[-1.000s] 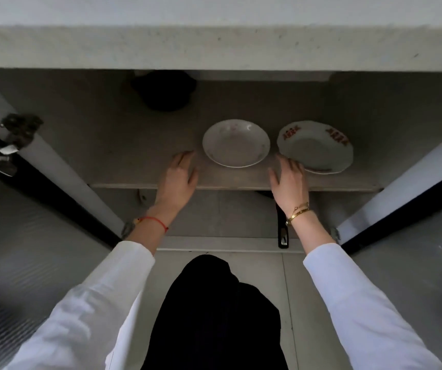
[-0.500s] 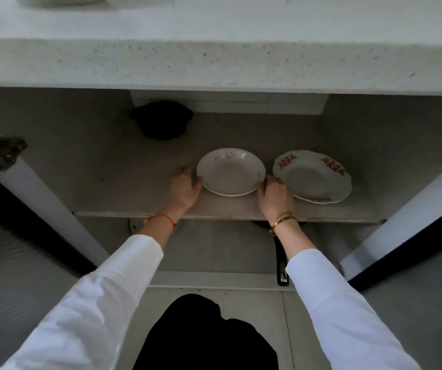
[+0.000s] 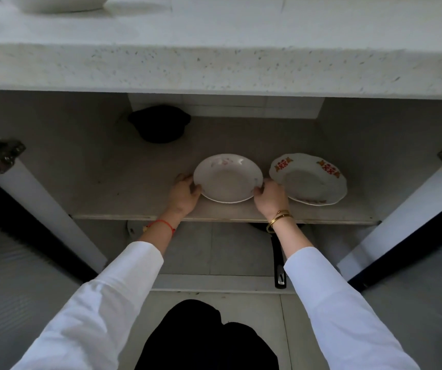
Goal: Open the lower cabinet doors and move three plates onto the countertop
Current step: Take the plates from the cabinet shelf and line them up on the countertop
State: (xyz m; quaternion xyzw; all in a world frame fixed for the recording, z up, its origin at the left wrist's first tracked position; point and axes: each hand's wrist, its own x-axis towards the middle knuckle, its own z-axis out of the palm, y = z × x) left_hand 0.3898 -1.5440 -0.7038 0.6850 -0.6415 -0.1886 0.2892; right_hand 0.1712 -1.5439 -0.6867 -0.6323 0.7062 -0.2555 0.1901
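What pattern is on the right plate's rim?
Red and orange motifs on a scalloped white rim of the right plate, seen in the head view.

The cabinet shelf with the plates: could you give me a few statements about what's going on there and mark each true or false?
1. Both hands are on the same plate. True: the left hand and right hand each have a grip on opposite edges of the plain round plate.
2. The plate with red patterns is being lifted. False: no hand holds it, and it sits on the shelf.
3. Both cabinet doors are shut. False: both stand open.
4. A dark pot sits at the back of the shelf. True.
5. The red string is on the right wrist. False: it is on the left.
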